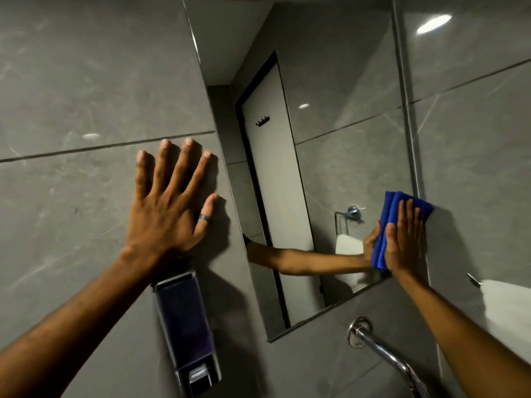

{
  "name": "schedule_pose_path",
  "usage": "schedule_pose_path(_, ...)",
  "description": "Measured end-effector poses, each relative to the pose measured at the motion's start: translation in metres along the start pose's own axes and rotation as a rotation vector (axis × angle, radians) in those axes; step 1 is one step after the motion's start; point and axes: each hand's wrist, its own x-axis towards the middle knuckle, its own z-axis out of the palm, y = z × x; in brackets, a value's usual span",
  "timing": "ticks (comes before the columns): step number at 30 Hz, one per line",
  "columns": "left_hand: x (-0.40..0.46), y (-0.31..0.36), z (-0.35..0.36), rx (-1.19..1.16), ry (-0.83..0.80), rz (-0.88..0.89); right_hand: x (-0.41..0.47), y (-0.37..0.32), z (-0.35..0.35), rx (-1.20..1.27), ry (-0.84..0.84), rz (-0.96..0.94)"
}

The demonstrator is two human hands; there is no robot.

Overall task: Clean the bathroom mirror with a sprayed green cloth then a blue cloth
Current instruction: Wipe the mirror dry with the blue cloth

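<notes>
The person leans toward the tiled wall (86, 67) with both arms stretched out. The left hand (169, 208) is pressed flat against the grey tiles just left of the mirror (330, 139), its fingers (162, 168) spread wide and released, grasping nothing; a dark ring (204, 217) sits on the thumb. Directly below that hand, a soap dispenser (186, 328) is fixed to the wall, and the left forearm crosses its upper corner.

The right hand (403, 239) is flat against the lower right corner of the mirror, palm pressing a folded blue cloth (392, 222) onto the glass. Its fingers (411, 214) lie straight and together over the cloth, not curled around it, so the cloth is held by pressure between palm and mirror. The cloth's top edge sticks out above the fingertips and reaches over the mirror's right edge onto the tile.

In the glass I see the reflected arm and hand meeting the cloth, a white door with a small black hook rack, and a chrome towel ring with a white towel. Below the mirror a chrome tap (382, 351) juts from the wall. At the far right, a white towel (505, 308) hangs beside the right forearm.
</notes>
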Motion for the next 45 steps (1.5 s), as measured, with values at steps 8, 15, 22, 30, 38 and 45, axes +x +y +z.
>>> schedule_pose_path(8, 0.001, 0.006, -0.001, -0.002, -0.001, -0.018, -0.019, -0.067, 0.021, -0.008, -0.011, -0.257)
schedule_pose_path(15, 0.002, 0.007, -0.009, -0.039, -0.038, -0.032, -0.111, -0.22, 0.065, -0.064, -0.109, -0.743)
schedule_pose_path(22, 0.055, -0.021, -0.027, -0.076, -0.044, -0.012, -0.061, -0.215, 0.05, -0.023, -0.067, -0.706)
schedule_pose_path(30, 0.068, -0.016, -0.024, -0.026, 0.024, -0.036, 0.094, -0.071, -0.016, -0.002, -0.033, -0.279)
schedule_pose_path(38, 0.069, -0.016, -0.026, -0.009, 0.026, -0.031, 0.1, -0.11, -0.02, 0.008, -0.002, -0.267)
schedule_pose_path(45, 0.069, -0.014, -0.03, -0.057, 0.01, -0.038, 0.026, -0.309, 0.028, -0.027, 0.003, -0.724)
